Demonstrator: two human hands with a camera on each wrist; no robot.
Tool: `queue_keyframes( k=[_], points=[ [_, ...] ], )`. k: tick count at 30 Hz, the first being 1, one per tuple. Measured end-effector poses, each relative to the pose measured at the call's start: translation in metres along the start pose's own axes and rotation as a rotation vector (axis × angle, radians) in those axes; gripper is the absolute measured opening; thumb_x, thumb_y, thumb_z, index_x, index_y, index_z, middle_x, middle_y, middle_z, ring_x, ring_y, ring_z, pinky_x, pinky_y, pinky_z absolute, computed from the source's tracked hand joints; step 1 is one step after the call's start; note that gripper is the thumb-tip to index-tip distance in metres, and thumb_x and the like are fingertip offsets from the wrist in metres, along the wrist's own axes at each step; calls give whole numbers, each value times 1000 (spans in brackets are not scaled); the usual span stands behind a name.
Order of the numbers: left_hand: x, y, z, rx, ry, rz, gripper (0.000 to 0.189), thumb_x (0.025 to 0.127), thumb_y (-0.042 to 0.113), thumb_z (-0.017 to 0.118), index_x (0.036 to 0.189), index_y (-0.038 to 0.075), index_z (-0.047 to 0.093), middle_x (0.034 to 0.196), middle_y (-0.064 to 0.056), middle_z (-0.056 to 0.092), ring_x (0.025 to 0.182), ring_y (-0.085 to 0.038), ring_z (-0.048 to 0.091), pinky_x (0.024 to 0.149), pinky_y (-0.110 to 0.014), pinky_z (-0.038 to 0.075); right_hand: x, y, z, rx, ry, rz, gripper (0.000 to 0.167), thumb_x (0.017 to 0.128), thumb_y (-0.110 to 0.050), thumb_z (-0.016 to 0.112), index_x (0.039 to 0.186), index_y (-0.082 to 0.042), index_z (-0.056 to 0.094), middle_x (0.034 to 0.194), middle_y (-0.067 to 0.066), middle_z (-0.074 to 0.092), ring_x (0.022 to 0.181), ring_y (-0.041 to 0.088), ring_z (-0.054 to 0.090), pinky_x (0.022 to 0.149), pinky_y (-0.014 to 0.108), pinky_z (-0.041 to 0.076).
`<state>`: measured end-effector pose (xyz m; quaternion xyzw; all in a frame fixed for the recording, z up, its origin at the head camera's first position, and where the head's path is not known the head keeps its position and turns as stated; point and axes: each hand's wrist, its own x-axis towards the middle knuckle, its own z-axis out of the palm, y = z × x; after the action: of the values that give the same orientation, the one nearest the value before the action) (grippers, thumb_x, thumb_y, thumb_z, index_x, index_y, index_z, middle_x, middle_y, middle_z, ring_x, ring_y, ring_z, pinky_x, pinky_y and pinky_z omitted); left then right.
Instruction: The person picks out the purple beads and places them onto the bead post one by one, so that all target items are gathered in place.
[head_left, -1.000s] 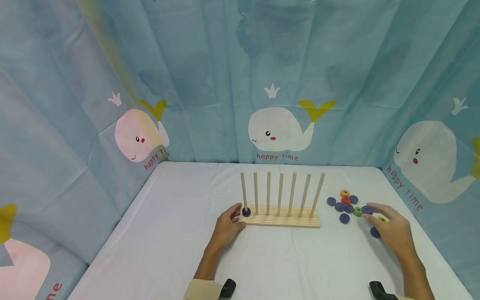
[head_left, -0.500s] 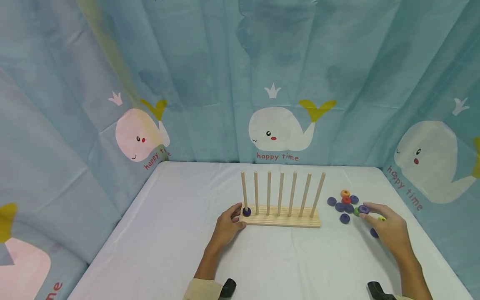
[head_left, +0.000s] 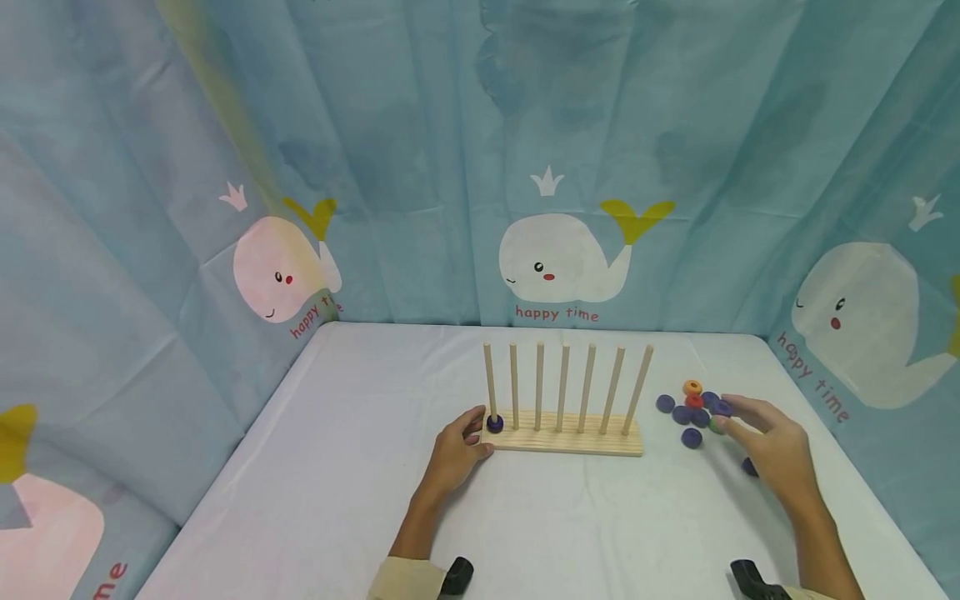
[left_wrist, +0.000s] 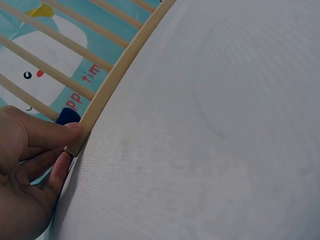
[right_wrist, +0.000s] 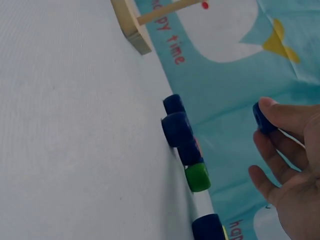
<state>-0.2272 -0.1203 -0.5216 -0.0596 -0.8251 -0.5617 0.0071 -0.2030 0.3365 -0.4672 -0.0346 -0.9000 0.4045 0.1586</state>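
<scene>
A wooden peg rack with a row of several upright pegs stands on the white table. On its leftmost peg, down at the base, sits a dark blue bead. My left hand grips the rack's left end; in the left wrist view its thumb lies on the base edge. Between thumb and fingertip my right hand pinches another blue bead, raised off the table to the right of the rack. Just below it is a green bead, partly hidden in the head view.
Several loose blue beads, an orange bead and a red bead lie right of the rack. A further blue bead lies by my right wrist. Behind the table hangs a whale-print curtain.
My right hand has lifted the blue bead off the table and carried it slightly left and away from me. My left hand stays on the rack.
</scene>
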Motion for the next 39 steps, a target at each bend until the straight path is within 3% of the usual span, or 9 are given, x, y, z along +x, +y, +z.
queue_keyframes(
  k=[9,16,22,26,29,32,33,36,39],
  points=[
    [0,-1,0,10,-6,1,67,83,3,73,144,9,47,133,-10,57,120,-22,55,97,-26,49,5,-12,2,-18,12,-43,59,92,-46,63,137,-9,55,134,16,56,121,40,51,89,69,43],
    [0,-1,1,11,-5,3,67,83,3,73,144,9,47,133,-10,56,120,-22,55,97,-24,49,10,-39,-1,-15,41,-98,57,92,-44,64,136,-9,56,131,18,58,119,42,52,92,74,36],
    [0,0,1,6,-1,8,66,83,1,73,143,7,47,134,-11,56,121,-23,55,97,-25,49,12,-61,-5,-14,91,-157,52,92,-41,65,132,-9,59,129,15,59,118,38,54,94,70,39],
    [1,0,0,5,4,12,66,82,1,73,143,7,48,133,-13,57,121,-25,55,97,-27,50,13,-72,-8,12,122,-198,47,91,-37,68,130,-11,62,127,11,60,116,10,55,97,68,39],
    [1,-1,0,11,6,14,66,83,1,73,143,6,47,133,-13,56,121,-25,55,97,-27,50,14,-81,-11,35,128,-229,45,90,-36,69,129,-14,63,125,8,61,108,-12,48,99,68,38],
    [2,-1,0,17,5,3,66,83,2,73,143,8,47,133,-10,57,121,-22,55,96,-25,49,14,-89,-13,42,133,-258,43,90,-35,70,128,-16,64,125,7,62,107,-17,45,101,66,38],
    [2,-1,0,20,6,2,66,83,2,73,143,8,47,134,-10,56,121,-22,55,96,-24,49,14,-91,-14,37,135,-266,43,89,-34,71,128,-17,64,124,6,62,108,-16,46,102,62,39],
    [2,-3,1,17,8,9,66,82,1,73,143,7,48,133,-11,56,120,-23,55,96,-26,50,14,-98,-14,28,140,-294,41,88,-31,73,126,-18,66,123,3,62,109,-13,48,105,37,43],
    [1,-3,1,8,10,21,65,82,0,73,142,6,48,134,-13,56,121,-26,55,97,-28,50,14,-104,-14,24,143,-323,40,87,-29,74,126,-19,66,122,1,63,110,-11,48,98,12,39]
  ],
)
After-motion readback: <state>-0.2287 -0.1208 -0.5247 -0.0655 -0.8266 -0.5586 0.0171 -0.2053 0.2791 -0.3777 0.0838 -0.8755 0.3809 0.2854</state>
